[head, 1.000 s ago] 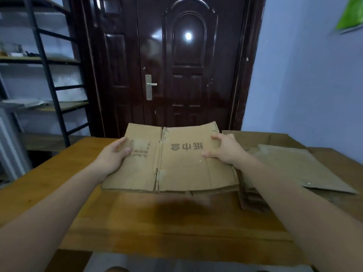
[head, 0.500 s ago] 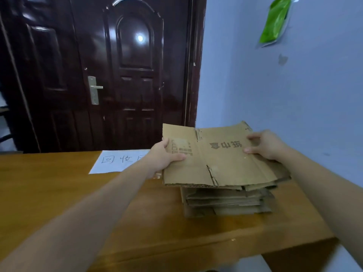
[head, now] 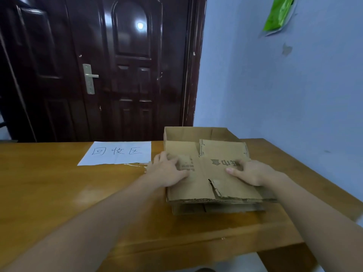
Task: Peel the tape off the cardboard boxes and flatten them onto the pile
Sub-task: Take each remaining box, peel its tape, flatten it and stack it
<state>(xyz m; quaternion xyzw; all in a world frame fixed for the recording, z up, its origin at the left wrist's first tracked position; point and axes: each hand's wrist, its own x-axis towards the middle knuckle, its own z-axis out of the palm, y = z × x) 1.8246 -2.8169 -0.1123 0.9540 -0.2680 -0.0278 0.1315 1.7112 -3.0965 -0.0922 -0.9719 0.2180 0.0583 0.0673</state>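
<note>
One view only, from a camera worn on the person's head, looking forward and down along both forearms. It sits close above the wooden table (head: pixel 59 193); just beyond the fingers (head: pixel 233 170) lies flattened cardboard (head: pixel 198 185), well beyond them a dark door (head: pixel 127 75) and blue wall (head: pixel 275 95).

A wooden table (head: pixel 78 203) stands before a dark brown panelled door (head: pixel 121 71) with a metal handle (head: pixel 89 78), a light reflected in its gloss, beside a pale blue wall (head: pixel 275 95).
</note>
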